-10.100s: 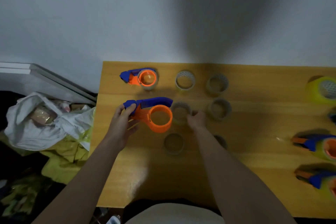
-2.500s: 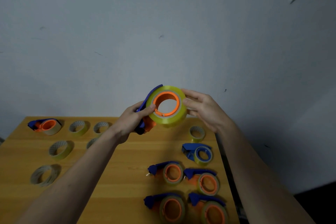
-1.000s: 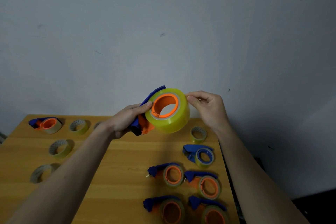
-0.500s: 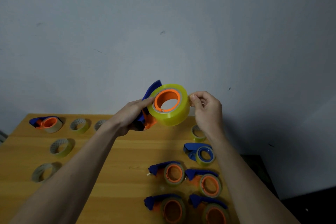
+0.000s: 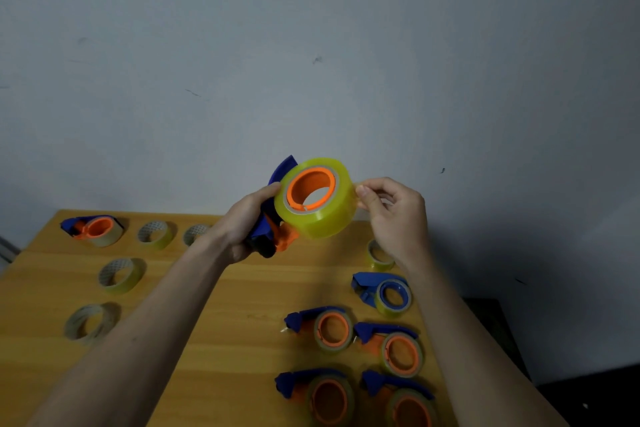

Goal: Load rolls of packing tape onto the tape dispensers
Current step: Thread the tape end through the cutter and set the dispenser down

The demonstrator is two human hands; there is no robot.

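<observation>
The right hand has shifted from the roll's top edge to its 3 o'clock side, where thumb and forefinger pinch at the tape roll, probably hunting the loose end. The left hand stays clenched round the dispenser. The roll already sits on the orange hub, so threading remains. Both are held high above the table; open room lies at 9 o'clock, loaded dispensers crowd 5 o'clock.
</observation>
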